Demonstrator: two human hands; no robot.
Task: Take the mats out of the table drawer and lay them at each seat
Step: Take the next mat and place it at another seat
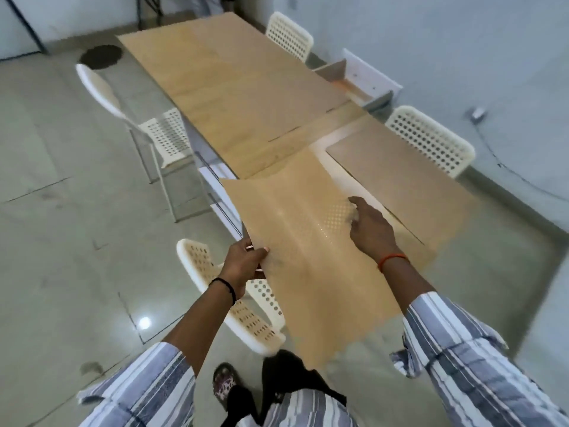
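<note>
I hold a thin tan mat [301, 241] in the air over the near end of the long table [331, 158]. It sags and ripples between my hands. My left hand [243, 266] pinches its left edge. At the right edge, my right hand [371, 231] grips it with the thumb on top and the fingers blurred beneath. Another tan mat [400, 174] lies flat on the near right of the table. More tan mats [234, 78] cover the far part. The white table drawer [369, 78] stands pulled out on the right side.
White perforated chairs stand around the table: one below the held mat [246, 318], one at the left [160, 134], two on the right [431, 140] [289, 35]. A dark round patch [100, 57] marks the floor at the far left. My feet are below.
</note>
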